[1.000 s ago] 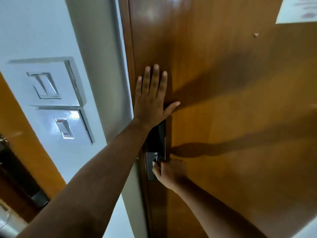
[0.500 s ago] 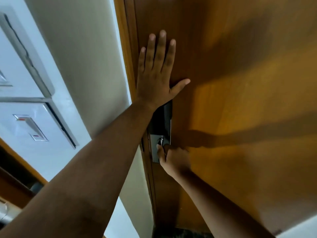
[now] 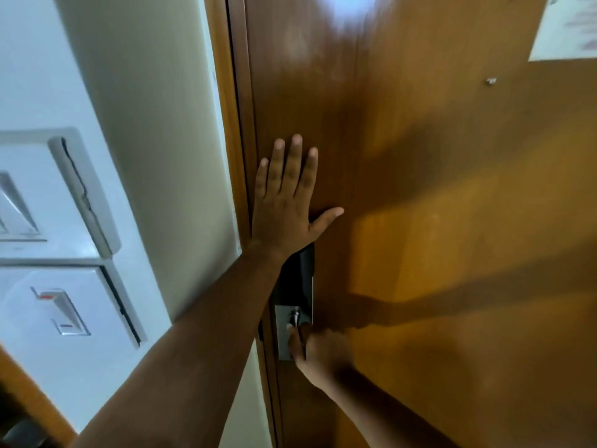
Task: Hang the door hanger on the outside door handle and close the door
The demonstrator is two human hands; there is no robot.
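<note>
A brown wooden door (image 3: 436,205) fills the right of the view, seen from its inner side, its edge lying against the frame (image 3: 234,124). My left hand (image 3: 287,202) lies flat on the door near that edge, fingers spread upward. Below it sits a dark lock body (image 3: 300,276) with a metal plate (image 3: 286,331). My right hand (image 3: 318,350) is closed around the small latch knob on that plate. No door hanger or outside handle is visible.
White wall (image 3: 145,124) with two switch panels, an upper switch panel (image 3: 35,189) and a lower switch panel (image 3: 64,312), stands left of the frame. A paper notice (image 3: 568,27) is stuck to the door's top right, with a small metal stud (image 3: 491,81) below it.
Mostly the head camera has moved: it dipped, then tilted back up. Both hands stay in place, left flat on the door, right at the latch.
</note>
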